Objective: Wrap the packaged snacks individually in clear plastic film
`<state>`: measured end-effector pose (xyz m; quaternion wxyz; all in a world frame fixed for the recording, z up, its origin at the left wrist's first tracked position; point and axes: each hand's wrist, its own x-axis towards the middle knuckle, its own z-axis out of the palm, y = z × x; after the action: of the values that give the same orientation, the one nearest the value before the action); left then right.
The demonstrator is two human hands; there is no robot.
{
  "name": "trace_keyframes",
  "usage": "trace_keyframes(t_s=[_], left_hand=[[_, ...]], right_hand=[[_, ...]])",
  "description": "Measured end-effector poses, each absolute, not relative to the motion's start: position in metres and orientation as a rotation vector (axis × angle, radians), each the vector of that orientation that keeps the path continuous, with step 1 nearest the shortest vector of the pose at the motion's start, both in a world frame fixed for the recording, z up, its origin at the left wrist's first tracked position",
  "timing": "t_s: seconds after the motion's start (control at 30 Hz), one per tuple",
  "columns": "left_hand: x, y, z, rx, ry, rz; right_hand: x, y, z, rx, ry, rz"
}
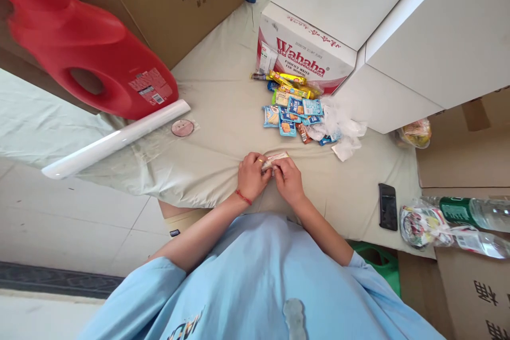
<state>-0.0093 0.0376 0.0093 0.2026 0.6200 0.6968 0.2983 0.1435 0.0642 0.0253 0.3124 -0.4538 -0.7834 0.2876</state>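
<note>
Near the front edge of the cloth-covered surface, my left hand (252,175) and my right hand (289,180) meet around a small wrapped snack packet (275,158). The packet is pale with some reddish print. Both hands have their fingers closed on it, the left at its left end and the right along its near side. My fingers hide part of the wrapper, and I cannot tell whether it is torn. Beyond the hands lies a pile of blue snack packets (287,127), with yellow snack sticks (292,84) behind them.
A Wahaha carton (306,53) stands behind the pile, and crumpled clear plastic (342,122) lies at its right. To the left are a red jug (91,42), a white roll (119,141) and a pink disc (182,127). A phone (388,206) and plastic bottles (478,214) lie rightward.
</note>
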Motion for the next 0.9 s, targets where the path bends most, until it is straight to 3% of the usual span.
trace_keyframes(t_s=[0.3,0.57,0.73,0.9], left_hand=[[-0.035,0.042,0.021,1.638,1.668,0.761],[-0.033,0.047,0.043,1.525,1.742,0.586],[-0.004,0.026,0.051,1.513,1.701,0.923],[0.043,-0.002,0.047,1.57,1.389,1.156]], right_hand=[[0.126,0.03,-0.003,-1.195,-2.156,0.491],[0.14,0.019,0.022,-1.155,-1.763,1.07],[0.152,0.009,0.029,-1.15,-1.164,1.484],[0.17,0.008,0.033,-1.209,-1.01,1.557]])
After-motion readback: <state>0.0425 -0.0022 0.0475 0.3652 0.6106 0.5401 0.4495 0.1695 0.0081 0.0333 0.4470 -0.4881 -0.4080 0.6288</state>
